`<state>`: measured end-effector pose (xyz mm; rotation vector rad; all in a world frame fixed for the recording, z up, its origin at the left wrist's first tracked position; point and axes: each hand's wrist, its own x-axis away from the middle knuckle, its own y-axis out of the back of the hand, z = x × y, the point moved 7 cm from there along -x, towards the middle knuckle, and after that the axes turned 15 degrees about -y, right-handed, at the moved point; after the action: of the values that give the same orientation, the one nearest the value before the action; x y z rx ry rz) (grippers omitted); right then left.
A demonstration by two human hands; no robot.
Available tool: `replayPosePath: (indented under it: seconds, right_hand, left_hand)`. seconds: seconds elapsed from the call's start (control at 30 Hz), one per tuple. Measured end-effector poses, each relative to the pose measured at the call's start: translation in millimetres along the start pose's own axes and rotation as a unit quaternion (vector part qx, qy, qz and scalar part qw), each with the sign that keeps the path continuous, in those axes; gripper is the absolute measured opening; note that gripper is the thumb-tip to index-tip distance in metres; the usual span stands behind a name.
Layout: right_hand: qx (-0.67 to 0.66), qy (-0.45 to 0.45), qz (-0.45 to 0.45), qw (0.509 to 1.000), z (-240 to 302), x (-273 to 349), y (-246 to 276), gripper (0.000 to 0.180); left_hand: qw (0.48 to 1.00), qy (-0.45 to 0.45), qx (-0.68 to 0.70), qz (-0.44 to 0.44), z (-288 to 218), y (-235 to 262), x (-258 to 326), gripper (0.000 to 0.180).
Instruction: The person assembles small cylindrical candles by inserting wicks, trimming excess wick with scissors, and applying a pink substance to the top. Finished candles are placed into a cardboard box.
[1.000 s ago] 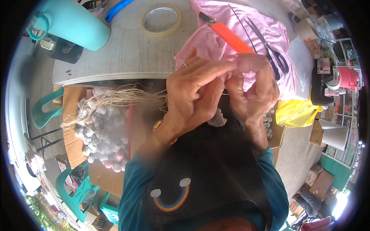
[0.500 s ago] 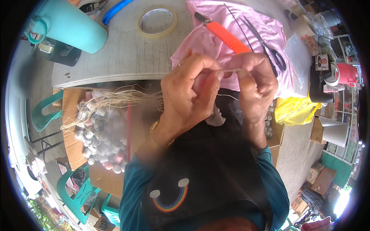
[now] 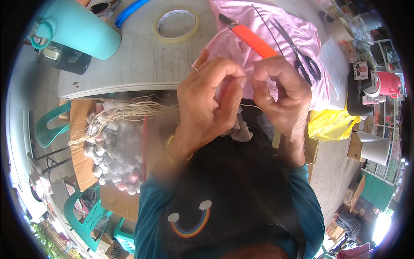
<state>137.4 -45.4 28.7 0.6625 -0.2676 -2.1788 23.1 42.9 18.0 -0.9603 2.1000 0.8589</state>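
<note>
Above my lap, my left hand [image 3: 207, 101] is closed around a small rounded pinkish-white piece [image 3: 222, 90], most of it hidden by the fingers. Just to its right, my right hand [image 3: 282, 93] holds thumb and forefinger pressed together; whatever sits in that pinch is too small to make out. A thin white string [image 3: 249, 105] runs from below the left hand toward the right palm. Under the left hand hangs a crumpled greyish cloth [image 3: 241, 131]. At left, a cardboard box [image 3: 82, 149] holds many small whitish rounded pieces [image 3: 114, 151] and a bundle of cream strings [image 3: 129, 111].
On the table [image 3: 133, 64] lie a tape roll [image 3: 195, 26], a pink cloth [image 3: 224, 47], an orange-handled cutter [image 3: 254, 41] and black scissors [image 3: 297, 52]. A turquoise tumbler [image 3: 86, 30] stands far left. A yellow plastic bag [image 3: 332, 124] is at right.
The string stretched between my fingertips no longer shows there. My right hand has shifted slightly left and its fingers have curled differently. The left hand keeps its hold on the rounded piece.
</note>
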Motion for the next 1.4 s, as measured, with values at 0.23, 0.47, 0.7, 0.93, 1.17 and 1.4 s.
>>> replayPosePath:
  seconds: [0.23,0.47,0.7,0.93,1.17,1.4]
  right_hand:
    - [-0.007,0.004,-0.016,1.000,-3,3,6,0.016]
    - [-0.267,-0.150,0.072,0.949,-18,2,0,0.032]
    - [-0.169,-0.232,0.141,0.948,-21,19,-32,0.039]
    - [-0.101,-0.118,0.098,0.983,-15,13,-35,0.048]
    - [-0.121,-0.238,0.115,0.957,-22,23,-37,0.032]
    - [-0.185,-0.205,0.166,0.947,-26,25,-29,0.023]
  left_hand:
    - [0.990,-0.078,-0.113,-0.026,-8,5,-4,0.014]
    - [0.993,0.040,0.069,-0.081,6,5,0,0.016]
    - [0.982,-0.038,0.183,-0.030,0,-13,0,0.070]
    - [0.975,0.028,0.212,-0.062,12,-16,4,0.067]
    - [0.965,0.112,0.222,-0.079,13,-9,1,0.018]
    - [0.954,0.144,0.196,-0.177,10,20,-2,0.023]
